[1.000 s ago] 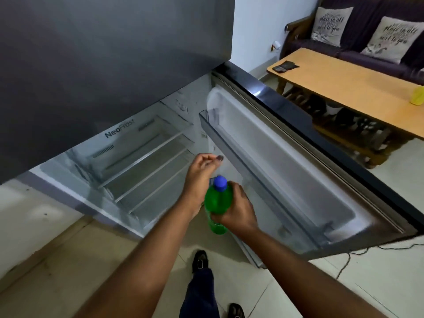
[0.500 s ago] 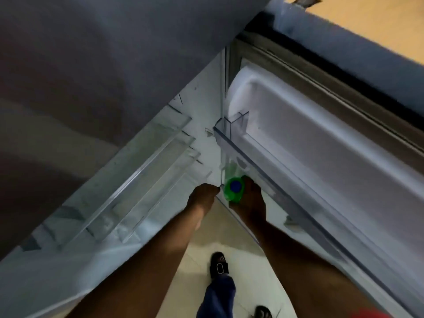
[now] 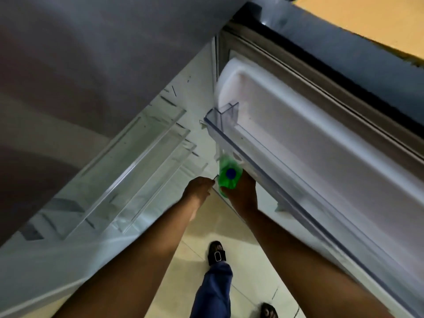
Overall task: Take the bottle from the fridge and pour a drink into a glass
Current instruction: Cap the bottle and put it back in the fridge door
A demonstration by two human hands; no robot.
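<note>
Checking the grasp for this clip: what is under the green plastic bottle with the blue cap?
The right hand wraps the green plastic bottle low on its side, and beige floor tiles show below. The bottle's base is hidden.

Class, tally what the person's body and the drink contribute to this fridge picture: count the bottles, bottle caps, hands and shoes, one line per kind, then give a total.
Green bottles: 1, the green bottle
Blue caps: 1, the blue cap
Hands: 2, the left hand and the right hand
Black shoes: 2, the near shoe and the far shoe
Total: 6

Clear glossy plastic door shelf [image 3: 231, 138]; translucent green bottle [image 3: 223, 180].
</note>
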